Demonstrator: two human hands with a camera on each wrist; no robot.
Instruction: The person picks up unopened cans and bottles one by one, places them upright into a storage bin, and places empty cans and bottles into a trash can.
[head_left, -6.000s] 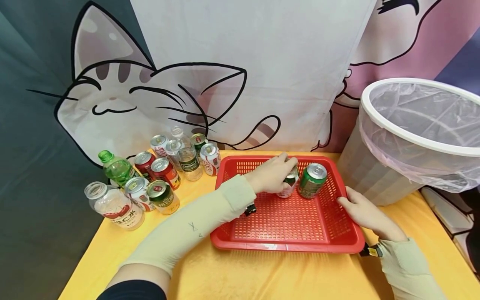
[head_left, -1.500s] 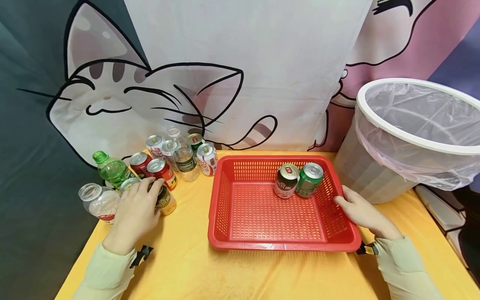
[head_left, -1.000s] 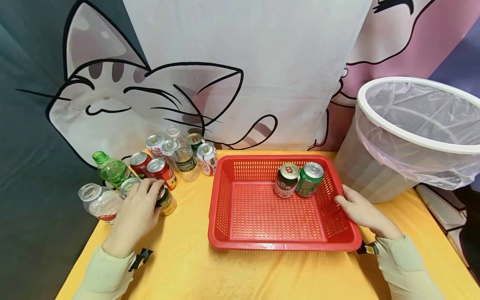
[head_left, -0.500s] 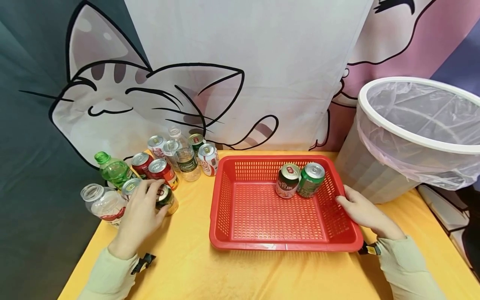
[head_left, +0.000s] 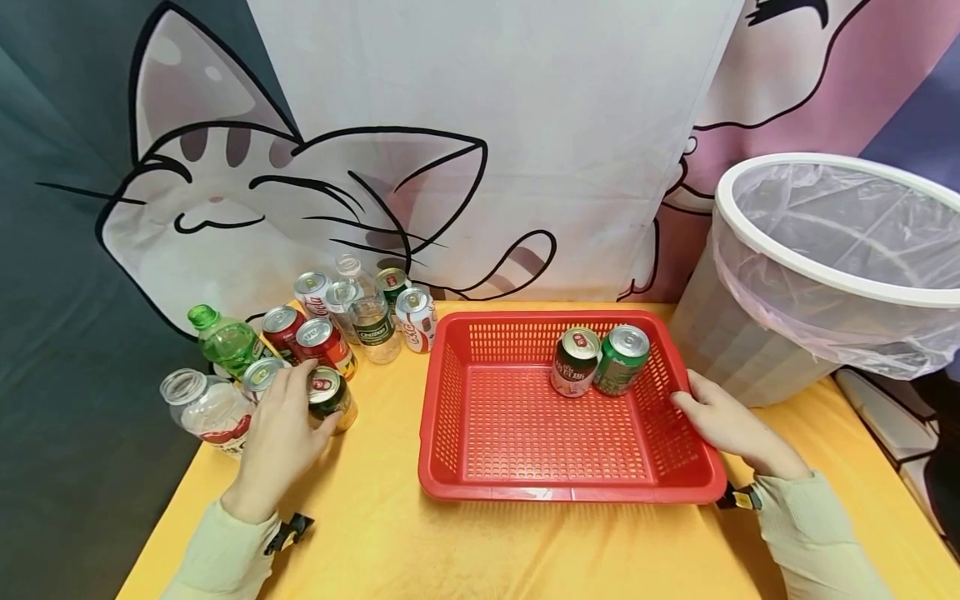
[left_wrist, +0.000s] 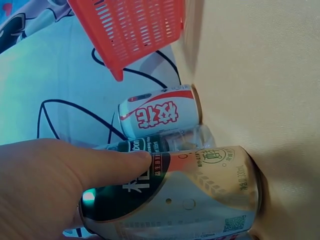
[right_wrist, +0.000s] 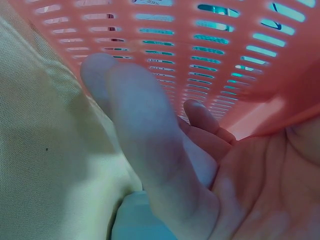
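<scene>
In the head view, my left hand is at a dark-topped gold drink can standing at the near side of the cluster. In the left wrist view, the thumb presses this can's printed side while the other fingers are mostly hidden behind it. My right hand holds the right rim of a red plastic basket, thumb over the edge. Its fingers lie against the slotted outer wall in the right wrist view. Inside the basket, a dark-and-pink can and a green can stand upright, side by side.
Left of the basket stand several cans and bottles: a green bottle, a wide-mouthed clear jar, a red can, a clear bottle and a white can. A lined bin stands at the right.
Six seconds ago my left hand was on the dark-and-pink can in the basket; it has let go and moved left to the gold can. Lately it shifted slightly, uncovering that can's top.
</scene>
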